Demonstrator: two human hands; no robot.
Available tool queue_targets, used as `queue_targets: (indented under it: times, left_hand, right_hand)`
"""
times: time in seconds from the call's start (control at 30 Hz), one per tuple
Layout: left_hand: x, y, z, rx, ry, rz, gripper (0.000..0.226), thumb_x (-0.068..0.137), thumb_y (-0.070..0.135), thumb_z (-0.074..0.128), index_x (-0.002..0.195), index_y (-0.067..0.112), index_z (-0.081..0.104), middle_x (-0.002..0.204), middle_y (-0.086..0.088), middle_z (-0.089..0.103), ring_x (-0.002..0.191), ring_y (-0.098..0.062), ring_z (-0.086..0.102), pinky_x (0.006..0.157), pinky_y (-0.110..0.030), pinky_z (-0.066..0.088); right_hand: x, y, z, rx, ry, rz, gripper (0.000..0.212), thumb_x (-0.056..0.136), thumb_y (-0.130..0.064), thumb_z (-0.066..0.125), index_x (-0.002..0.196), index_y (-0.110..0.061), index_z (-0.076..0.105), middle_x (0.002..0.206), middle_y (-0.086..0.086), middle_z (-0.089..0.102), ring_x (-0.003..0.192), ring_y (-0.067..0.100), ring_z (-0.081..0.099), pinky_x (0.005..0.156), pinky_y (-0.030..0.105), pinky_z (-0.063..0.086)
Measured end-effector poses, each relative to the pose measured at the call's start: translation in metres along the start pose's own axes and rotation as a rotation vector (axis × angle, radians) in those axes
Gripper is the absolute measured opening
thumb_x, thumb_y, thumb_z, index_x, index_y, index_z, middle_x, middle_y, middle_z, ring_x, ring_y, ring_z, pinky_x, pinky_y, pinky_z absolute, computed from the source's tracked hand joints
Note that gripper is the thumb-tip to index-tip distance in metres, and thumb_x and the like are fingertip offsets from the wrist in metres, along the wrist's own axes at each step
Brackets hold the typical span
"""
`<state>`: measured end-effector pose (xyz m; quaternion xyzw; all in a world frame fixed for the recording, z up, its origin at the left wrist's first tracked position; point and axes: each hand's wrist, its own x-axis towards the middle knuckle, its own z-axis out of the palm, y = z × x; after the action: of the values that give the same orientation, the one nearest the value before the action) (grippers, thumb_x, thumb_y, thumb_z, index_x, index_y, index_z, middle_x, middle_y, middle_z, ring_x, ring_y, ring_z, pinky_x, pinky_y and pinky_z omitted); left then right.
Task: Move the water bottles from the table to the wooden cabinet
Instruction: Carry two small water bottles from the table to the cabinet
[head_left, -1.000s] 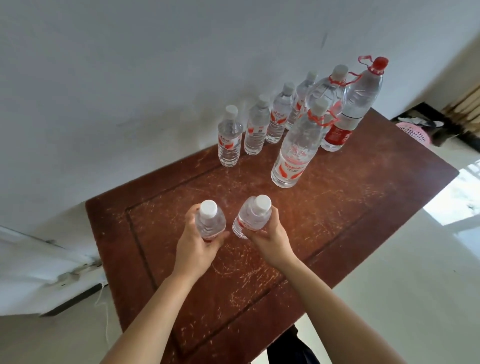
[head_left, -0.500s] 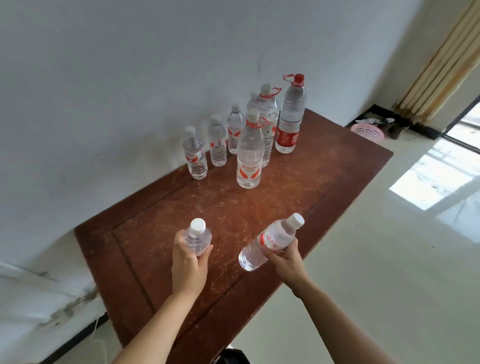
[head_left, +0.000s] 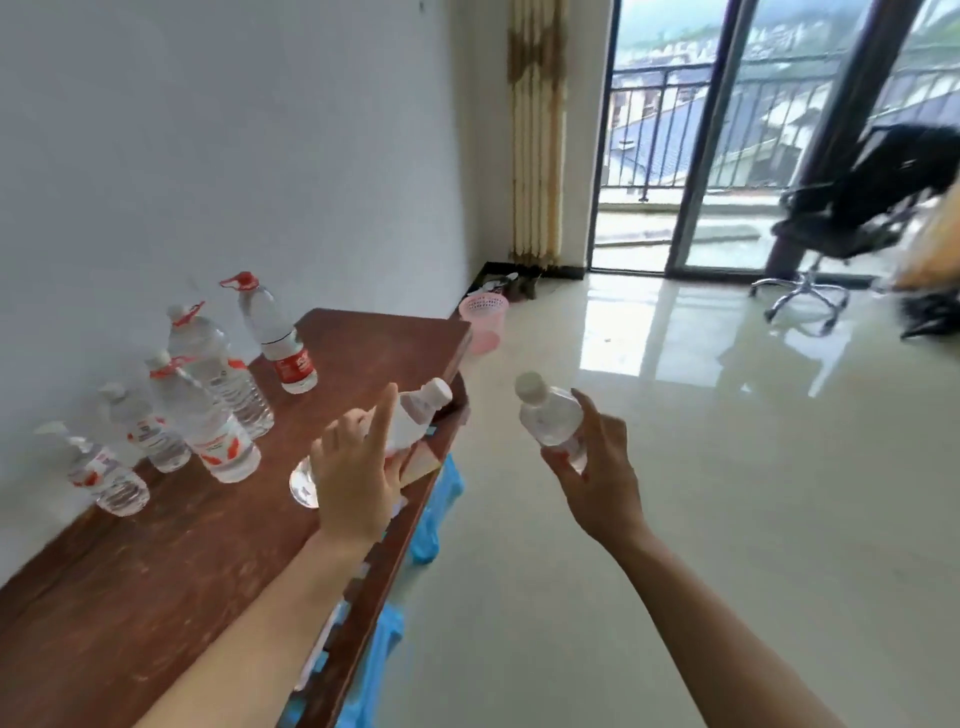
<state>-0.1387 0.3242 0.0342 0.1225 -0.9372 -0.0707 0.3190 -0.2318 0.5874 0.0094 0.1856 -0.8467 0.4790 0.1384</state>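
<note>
The left hand (head_left: 353, 483) wraps a tilted small bottle (head_left: 410, 421) from above. Its fingers curl round the clear body, the index finger lies straight along it, and the white cap points up and to the right. This bottle hangs over the near edge of the wooden table (head_left: 156, 571).

The right hand (head_left: 597, 467) pinches a second small bottle (head_left: 553, 421) low on its body between thumb and curled fingers. Its cap is up, and it is well clear of the table, over the pale tiled floor (head_left: 675, 519). Both bottles look full of clear water.

A row of bottles (head_left: 205, 431), large and small, stands on the table along the wall, all holding clear liquid. Blue stools (head_left: 431, 519) sit under the table edge. A pink basket (head_left: 485, 312) stands past the table's far end, and an office chair (head_left: 857, 208) is by the glass door.
</note>
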Motion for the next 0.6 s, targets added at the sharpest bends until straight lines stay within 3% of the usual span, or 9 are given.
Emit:
queue_targets:
  times: [0.07, 0.17, 0.33, 0.47, 0.6]
  left_hand:
    - [0.028, 0.060, 0.010, 0.061, -0.010, 0.159, 0.086, 0.084, 0.026, 0.069, 0.156, 0.033, 0.023, 0.115, -0.018, 0.057, 0.102, -0.040, 0.056, 0.085, -0.055, 0.045]
    - [0.065, 0.149, 0.036, 0.083, -0.036, 0.336, 0.100, 0.075, 0.023, 0.083, 0.156, 0.035, 0.025, 0.114, -0.017, 0.057, 0.100, -0.039, 0.054, 0.085, -0.056, 0.043]
    - [0.103, 0.294, 0.094, -0.038, 0.025, 0.593, 0.092, 0.072, 0.005, 0.083, 0.150, 0.031, 0.042, 0.118, -0.019, 0.053, 0.103, -0.040, 0.047, 0.089, -0.063, 0.041]
    - [0.116, 0.413, 0.153, -0.174, 0.028, 0.763, 0.095, 0.071, 0.000, 0.080, 0.149, 0.034, 0.038, 0.118, -0.018, 0.054, 0.107, -0.040, 0.050, 0.090, -0.059, 0.037]
    - [0.115, 0.528, 0.200, -0.315, -0.078, 0.856, 0.097, 0.069, 0.001, 0.082, 0.148, 0.035, 0.037, 0.117, -0.018, 0.056, 0.106, -0.040, 0.050, 0.091, -0.059, 0.038]
  right_hand:
    - [0.008, 0.025, -0.063, -0.164, 0.107, -0.055, 0.085, 0.085, -0.018, 0.082, 0.149, -0.039, 0.030, 0.125, 0.011, 0.048, 0.103, 0.031, 0.059, 0.084, 0.043, 0.053]
    - [0.020, 0.067, -0.152, -0.421, 0.248, -0.077, 0.089, 0.082, -0.019, 0.084, 0.151, -0.039, 0.030, 0.125, 0.015, 0.050, 0.108, 0.041, 0.056, 0.095, 0.059, 0.050]
    - [0.015, 0.138, -0.269, -0.677, 0.452, -0.033, 0.088, 0.080, -0.013, 0.083, 0.152, -0.034, 0.037, 0.125, 0.016, 0.051, 0.112, 0.038, 0.050, 0.099, 0.062, 0.044]
    - [0.000, 0.189, -0.349, -0.861, 0.557, 0.065, 0.084, 0.081, -0.011, 0.080, 0.151, -0.033, 0.040, 0.122, 0.017, 0.051, 0.106, 0.035, 0.047, 0.096, 0.058, 0.046]
    - [-0.023, 0.226, -0.419, -1.012, 0.585, 0.194, 0.084, 0.079, -0.010, 0.082, 0.150, -0.032, 0.042, 0.123, 0.015, 0.046, 0.104, 0.032, 0.044, 0.096, 0.059, 0.047]
